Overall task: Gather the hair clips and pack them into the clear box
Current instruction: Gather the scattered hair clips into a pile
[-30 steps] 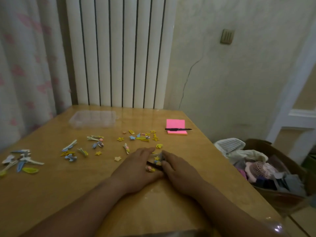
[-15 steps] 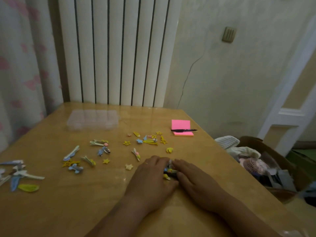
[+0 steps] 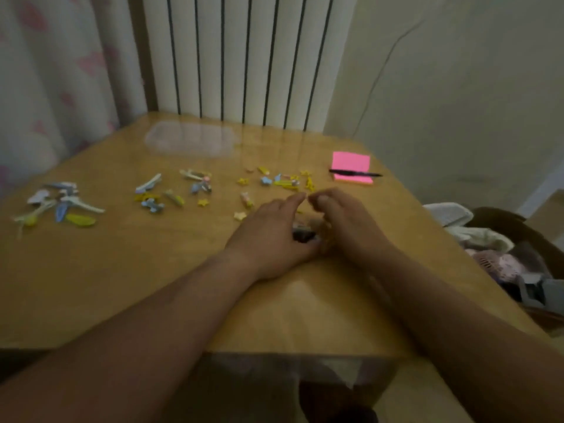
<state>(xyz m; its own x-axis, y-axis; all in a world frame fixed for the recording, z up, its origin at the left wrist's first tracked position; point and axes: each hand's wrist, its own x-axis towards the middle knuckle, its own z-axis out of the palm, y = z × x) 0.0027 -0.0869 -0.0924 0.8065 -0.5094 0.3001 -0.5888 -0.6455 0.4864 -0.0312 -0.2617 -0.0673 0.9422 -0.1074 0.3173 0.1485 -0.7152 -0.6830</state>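
While left hand (image 3: 268, 233) and right hand (image 3: 345, 227) cup clip pile (image 3: 303, 235) between them, true grip cannot be told through blur. Well apart, farther back: clear box (image 3: 189, 138). Risk: loose scoop spills clips during carry; scattered clips (image 3: 171, 193) left behind.

Home room, wooden table (image 3: 122, 270), white radiator (image 3: 244, 56), pink-patterned curtain (image 3: 61, 71), box of clothes (image 3: 503, 248) beside it
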